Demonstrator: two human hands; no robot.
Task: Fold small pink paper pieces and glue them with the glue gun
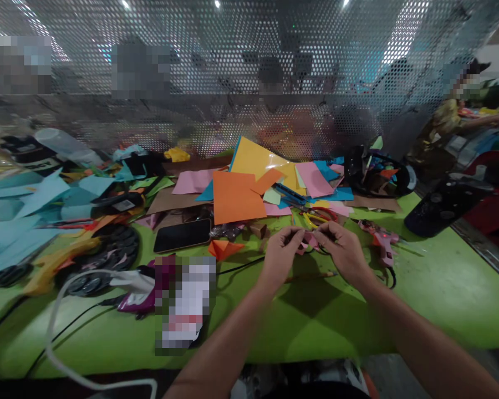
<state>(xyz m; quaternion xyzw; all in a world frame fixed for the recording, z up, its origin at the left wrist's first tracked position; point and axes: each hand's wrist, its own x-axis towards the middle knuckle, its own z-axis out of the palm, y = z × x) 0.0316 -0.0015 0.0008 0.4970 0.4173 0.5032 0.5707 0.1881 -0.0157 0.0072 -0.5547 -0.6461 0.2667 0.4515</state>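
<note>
Head camera: fingers of the left hand and right hand pinch a pink paper piece over the green counter. Nearer the wearer than the piece lies a pencil; beyond the piece, a yellow-handled tool; right of the piece, a pink glue gun; left of the piece, folded orange paper.

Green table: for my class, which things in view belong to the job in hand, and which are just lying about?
Job in hand:
small pink piece, held by left hand and right hand
perhaps the pink glue gun, unheld nearby

Apparently lying about:
black phone
dark bottle
</note>
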